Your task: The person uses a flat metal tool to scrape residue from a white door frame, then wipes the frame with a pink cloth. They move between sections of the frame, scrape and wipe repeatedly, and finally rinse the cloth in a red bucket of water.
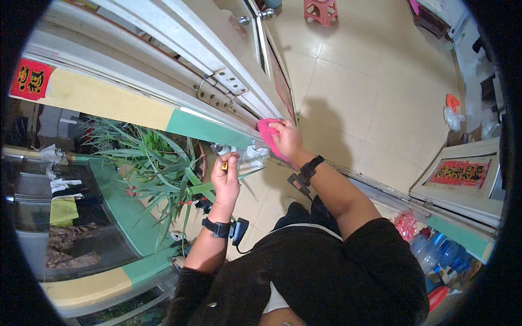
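My right hand [288,140] presses a bright pink cloth [267,129] against the lower part of the white door frame [244,127]. Just above it, a metal hinge [220,91] with stained plates joins the frame to the white door [195,42]. In my left hand [225,179] is a slim tool [224,165] with a yellow and dark handle and a thin metal shaft pointing up; its exact kind is hard to tell. That hand is raised beside the long leaves of an aloe-like potted plant [163,163], apart from the frame.
A pink plastic stool [321,11] stands on the tiled floor [346,81] inside. At right, another door panel [458,173] bears a red paper with writing. Large blue water bottles [442,248] sit at lower right. White crumpled plastic [256,156] lies near the doorway.
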A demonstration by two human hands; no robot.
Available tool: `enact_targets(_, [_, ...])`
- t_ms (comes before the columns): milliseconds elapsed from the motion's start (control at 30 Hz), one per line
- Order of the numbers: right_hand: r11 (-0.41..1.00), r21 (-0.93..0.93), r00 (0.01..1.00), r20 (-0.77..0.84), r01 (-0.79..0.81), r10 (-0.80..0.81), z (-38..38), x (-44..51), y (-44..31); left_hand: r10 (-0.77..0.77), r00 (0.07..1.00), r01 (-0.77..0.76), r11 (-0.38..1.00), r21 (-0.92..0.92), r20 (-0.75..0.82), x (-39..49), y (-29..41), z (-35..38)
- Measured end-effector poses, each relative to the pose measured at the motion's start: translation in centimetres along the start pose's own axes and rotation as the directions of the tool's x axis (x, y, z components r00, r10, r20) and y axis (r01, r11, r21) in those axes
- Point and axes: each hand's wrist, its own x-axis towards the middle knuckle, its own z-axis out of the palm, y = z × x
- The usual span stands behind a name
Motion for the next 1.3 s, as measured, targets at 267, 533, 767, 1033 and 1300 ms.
enact_targets(267, [0.921, 0.256, 0.949, -0.19, 0.295, -0.251, -3.1, 2.2, -7.3, -0.152, 0.988, 0.154, 0.985, -0.073, 0.035, -0.4, 0.0, 0.7])
enact_targets(533, [0.999, -0.036, 0.994, 0.111, 0.024, -0.02, 0.8, 0.7, 1.3, -0.159, 0.987, 0.159, 0.987, 0.026, 0.011, -0.8, 0.1, 0.6])
enact_targets(767, [0.971, 0.193, 0.981, -0.157, 0.141, -0.111, -2.3, 1.1, -1.1, -0.112, 0.994, 0.111, 0.99, 0.084, 0.011, -0.7, 0.5, 0.9])
enact_targets(1033, [0.95, 0.14, 0.95, -0.184, 0.278, -0.251, -3.7, 4.6, -5.4, -0.096, 0.995, 0.097, 0.994, -0.047, 0.01, 0.3, 1.2, 1.9])
enact_targets(1300, [0.977, 0.211, 0.991, -0.134, 0.026, 0.003, -2.9, 2.5, -1.0, -0.091, 0.996, 0.09, 0.995, -0.047, -0.019, 0.3, 1.7, 1.6])
